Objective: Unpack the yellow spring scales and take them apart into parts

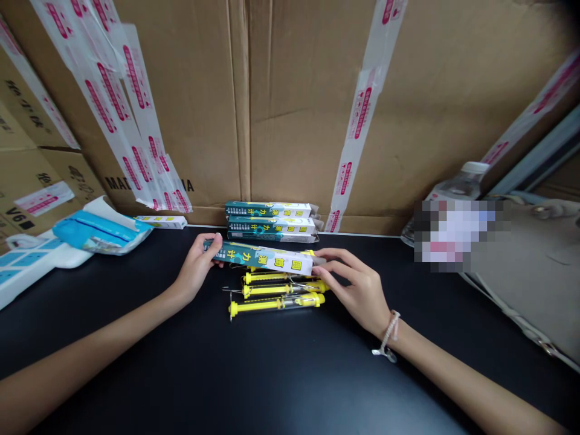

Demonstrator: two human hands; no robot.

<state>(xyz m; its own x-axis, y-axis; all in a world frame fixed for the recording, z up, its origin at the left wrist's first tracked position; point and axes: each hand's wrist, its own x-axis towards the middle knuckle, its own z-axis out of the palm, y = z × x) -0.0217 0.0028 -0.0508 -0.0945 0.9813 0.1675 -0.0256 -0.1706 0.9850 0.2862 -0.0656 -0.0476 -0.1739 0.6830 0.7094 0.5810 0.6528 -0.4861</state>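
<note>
A narrow green and white printed box [267, 258] is held level between my two hands. My left hand [202, 263] grips its green end, thumb on top. At the white end, my right hand [356, 284] has its fingers closed around the open flap. Beneath and in front of the box, several yellow spring scales [276, 305] with metal hooks lie side by side on the black table [272, 368]; the box partly hides the farther ones. Behind it, a stack of similar boxes [272, 220] rests near the cardboard.
Large taped cardboard boxes [299, 109] stand along the back. At the left are a blue wipes packet [102, 231], a white power strip [45, 263] and another slim box [163, 222]. A plastic bottle [457, 184] and a beige bag [534, 260] are at the right.
</note>
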